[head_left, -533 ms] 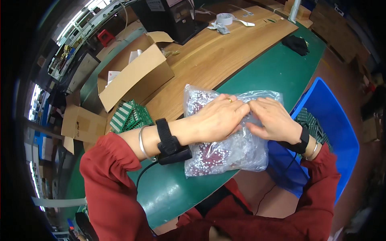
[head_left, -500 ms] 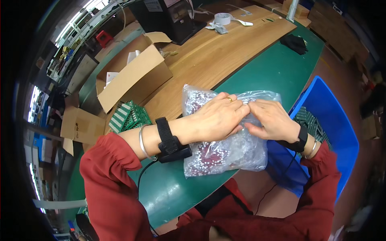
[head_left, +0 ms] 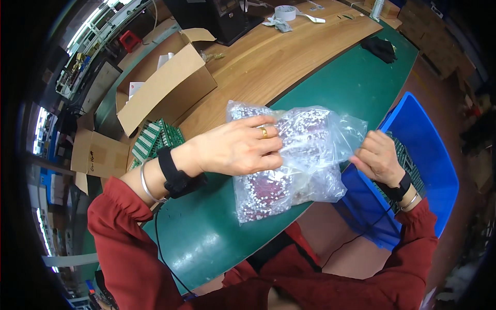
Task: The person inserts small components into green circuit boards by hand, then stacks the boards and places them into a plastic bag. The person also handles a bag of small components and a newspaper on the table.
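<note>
A clear plastic bag point(head_left: 305, 150) full of small white parts, with a dark red patch showing through, lies on the green tabletop. My left hand point(head_left: 240, 147) rests flat on the bag's left part, palm down, fingers stretched toward its middle. At the right end, my right hand point(head_left: 378, 157) is closed on a loose edge of the bag and draws the plastic out sideways. Its fingertips are partly hidden from me. Black straps and bracelets circle both wrists.
Left of the bag, green circuit boards point(head_left: 155, 139) lie by an open cardboard box point(head_left: 165, 98). A blue bin point(head_left: 439, 170) holding more boards stands at the right. Farther back are a tape roll point(head_left: 285, 12) and a black cloth point(head_left: 380, 49).
My hands have moved apart: the left slid leftward over the bag, the right went right and slightly down with the bag's edge. The plastic at the right end is now stretched out.
</note>
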{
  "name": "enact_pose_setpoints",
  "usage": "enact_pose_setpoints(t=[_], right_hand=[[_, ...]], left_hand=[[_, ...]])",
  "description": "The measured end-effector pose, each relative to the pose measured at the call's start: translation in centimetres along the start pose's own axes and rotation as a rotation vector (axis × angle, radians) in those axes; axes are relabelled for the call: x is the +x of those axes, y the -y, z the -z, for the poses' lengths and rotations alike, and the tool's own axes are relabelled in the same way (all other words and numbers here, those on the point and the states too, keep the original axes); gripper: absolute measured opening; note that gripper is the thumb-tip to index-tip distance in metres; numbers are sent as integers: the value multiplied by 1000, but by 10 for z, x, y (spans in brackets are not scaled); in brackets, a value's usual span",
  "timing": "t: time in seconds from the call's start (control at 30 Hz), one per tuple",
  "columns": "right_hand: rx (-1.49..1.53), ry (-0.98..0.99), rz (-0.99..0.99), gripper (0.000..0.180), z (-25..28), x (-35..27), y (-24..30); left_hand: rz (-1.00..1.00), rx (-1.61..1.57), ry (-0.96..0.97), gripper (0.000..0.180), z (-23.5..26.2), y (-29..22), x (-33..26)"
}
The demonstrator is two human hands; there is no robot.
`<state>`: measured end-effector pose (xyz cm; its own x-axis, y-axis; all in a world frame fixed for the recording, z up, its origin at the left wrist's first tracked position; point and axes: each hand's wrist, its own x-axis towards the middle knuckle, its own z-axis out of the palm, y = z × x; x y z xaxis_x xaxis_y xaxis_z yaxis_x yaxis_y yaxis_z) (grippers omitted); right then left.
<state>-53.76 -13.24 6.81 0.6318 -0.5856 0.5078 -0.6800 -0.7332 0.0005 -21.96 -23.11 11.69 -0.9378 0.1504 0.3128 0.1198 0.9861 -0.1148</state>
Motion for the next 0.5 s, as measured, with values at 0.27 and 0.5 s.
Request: enact_pose_setpoints(t=[0.27, 0.5], right_hand=[[394, -77, -63, 31, -15, 44, 44], [306, 11, 78, 42, -46, 38, 43]], left_hand=[[273, -169, -38, 16, -30, -38, 47], [186, -302, 61, 16, -36, -41, 46]])
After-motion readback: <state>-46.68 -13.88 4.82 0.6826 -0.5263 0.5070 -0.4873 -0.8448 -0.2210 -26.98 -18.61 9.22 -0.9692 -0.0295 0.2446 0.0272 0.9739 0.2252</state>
